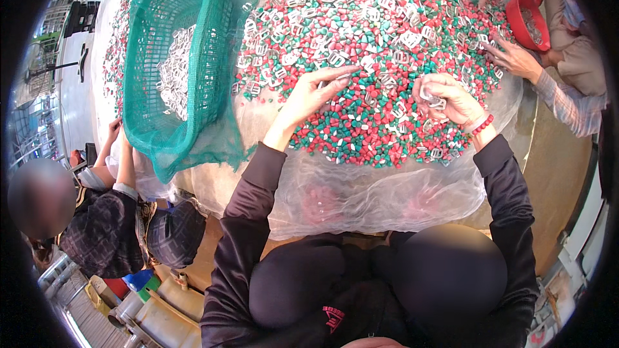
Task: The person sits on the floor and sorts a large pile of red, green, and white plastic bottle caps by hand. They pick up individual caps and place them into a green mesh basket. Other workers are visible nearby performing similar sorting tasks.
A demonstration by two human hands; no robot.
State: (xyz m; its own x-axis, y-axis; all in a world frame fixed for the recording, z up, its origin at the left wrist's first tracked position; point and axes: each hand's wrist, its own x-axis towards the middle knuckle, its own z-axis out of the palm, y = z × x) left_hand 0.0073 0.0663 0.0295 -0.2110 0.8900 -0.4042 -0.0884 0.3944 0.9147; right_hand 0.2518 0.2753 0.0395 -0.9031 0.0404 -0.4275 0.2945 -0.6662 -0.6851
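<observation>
A wide heap of small red, green and white tumbling stones (361, 132) lies before me, with many flat silver metal buckles (409, 38) mixed through it. Over the middle of the heap, my left hand (316, 95) has its thumb and fingers pinched together. Something thin and pale shows at its fingertips, too small to name. To its right, my right hand (454, 100), with a red bead bracelet at the wrist, is curled round a silver metal buckle (433, 98). Both hands are just above the stones and apart from each other.
A green plastic basket (134, 100) draped with green netting holds a pile of buckles at the left. Translucent mesh cloth (387, 200) lies under the heap. At the right a person's hands (512, 58) reach in beside a red bowl (527, 22); another person (103, 238) sits at the left.
</observation>
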